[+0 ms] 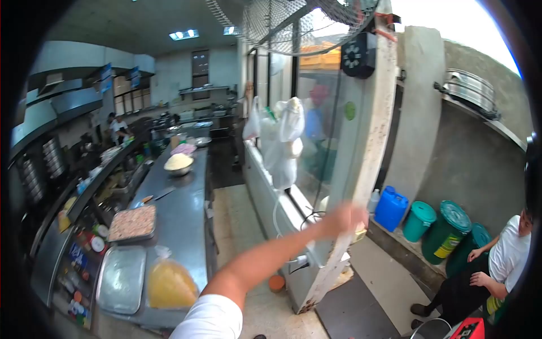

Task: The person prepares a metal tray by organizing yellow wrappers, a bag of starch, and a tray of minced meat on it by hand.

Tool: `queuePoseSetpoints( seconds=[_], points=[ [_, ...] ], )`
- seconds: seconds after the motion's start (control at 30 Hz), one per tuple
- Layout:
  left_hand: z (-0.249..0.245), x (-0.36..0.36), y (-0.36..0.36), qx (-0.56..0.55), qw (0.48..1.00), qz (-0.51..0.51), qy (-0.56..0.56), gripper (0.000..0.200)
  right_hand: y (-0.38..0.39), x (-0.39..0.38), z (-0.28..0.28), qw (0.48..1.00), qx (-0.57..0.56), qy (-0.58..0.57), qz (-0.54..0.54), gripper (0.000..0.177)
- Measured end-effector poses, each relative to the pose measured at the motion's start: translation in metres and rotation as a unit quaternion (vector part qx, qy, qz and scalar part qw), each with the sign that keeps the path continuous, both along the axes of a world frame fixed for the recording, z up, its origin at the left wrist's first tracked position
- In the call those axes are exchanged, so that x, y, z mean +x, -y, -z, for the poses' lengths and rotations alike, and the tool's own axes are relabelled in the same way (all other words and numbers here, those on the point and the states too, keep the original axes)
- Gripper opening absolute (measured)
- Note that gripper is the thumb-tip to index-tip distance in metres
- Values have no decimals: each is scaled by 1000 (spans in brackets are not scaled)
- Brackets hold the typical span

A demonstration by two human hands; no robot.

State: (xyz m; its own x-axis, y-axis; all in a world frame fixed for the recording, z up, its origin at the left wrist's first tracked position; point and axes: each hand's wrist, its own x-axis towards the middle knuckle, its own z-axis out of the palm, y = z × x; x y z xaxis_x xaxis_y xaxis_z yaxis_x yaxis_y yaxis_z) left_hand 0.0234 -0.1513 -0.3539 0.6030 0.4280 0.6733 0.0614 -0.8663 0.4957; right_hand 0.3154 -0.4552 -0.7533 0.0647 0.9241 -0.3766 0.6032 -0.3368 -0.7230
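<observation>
My left arm, in a white short sleeve, stretches from the bottom middle toward the right. At its end my left hand is smeared by motion, and its fingers do not show clearly. It overlaps the lower part of the worn white post at the end of the window wall. A pale, yellowish thing shows right under the hand; I cannot tell whether it is held. A dark cable runs near my wrist along the window sill. My right hand is outside the view.
On the steel table stand a tray of minced meat, an empty metal tray, a bag of yellow food and a heaped bowl. White bags hang by the window. At right, a seated person is near green bins.
</observation>
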Motion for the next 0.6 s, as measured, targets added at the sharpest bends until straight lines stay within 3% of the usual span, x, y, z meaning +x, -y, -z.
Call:
queuePoseSetpoints(
  seconds=[0.07, 0.1, 0.17, 0.23, 0.3, 0.37, 0.43, 0.47, 0.5, 0.53, 0.6],
  points=[
    [94, -23, 88, -119, 977, 4, -174, 25, -26, -16, -11, 997, -13, -61, -53, 40],
    [164, -35, 112, -184, 970, 62, -150, 34, -34, -24, -24, 993, -27, -85, -82, 40],
    [246, -64, 185, -167, 982, 1, -86, 50, -56, -69, -76, 965, -74, -177, -176, 23],
    [269, -90, 263, -264, 963, -45, -46, 60, -61, -103, -102, 949, -101, -149, -260, 26],
    [266, -118, 336, -401, 913, -67, -9, 76, -39, -169, -148, 910, -103, -275, -291, 25],
    [265, -155, 388, -461, 864, -54, 194, 84, -27, -231, -166, 880, -159, -300, -332, 24],
    [254, -217, 435, -405, 884, -225, 57, 59, -7, -293, -175, 855, -107, -243, -445, 23],
    [253, -241, 467, -408, 866, -265, 113, 40, 5, -323, -173, 828, -85, -222, -508, 20],
    [265, -263, 500, -357, 874, -322, 65, 34, 35, -353, -192, 819, -128, -210, -519, 18],
    [254, -291, 538, -378, 856, -343, 77, 31, 60, -388, -196, 793, -106, -208, -562, 14],
    [269, -342, 608, -305, 834, -459, 27, 30, 111, -467, -202, 750, -64, -171, -635, 16]
  ],
)
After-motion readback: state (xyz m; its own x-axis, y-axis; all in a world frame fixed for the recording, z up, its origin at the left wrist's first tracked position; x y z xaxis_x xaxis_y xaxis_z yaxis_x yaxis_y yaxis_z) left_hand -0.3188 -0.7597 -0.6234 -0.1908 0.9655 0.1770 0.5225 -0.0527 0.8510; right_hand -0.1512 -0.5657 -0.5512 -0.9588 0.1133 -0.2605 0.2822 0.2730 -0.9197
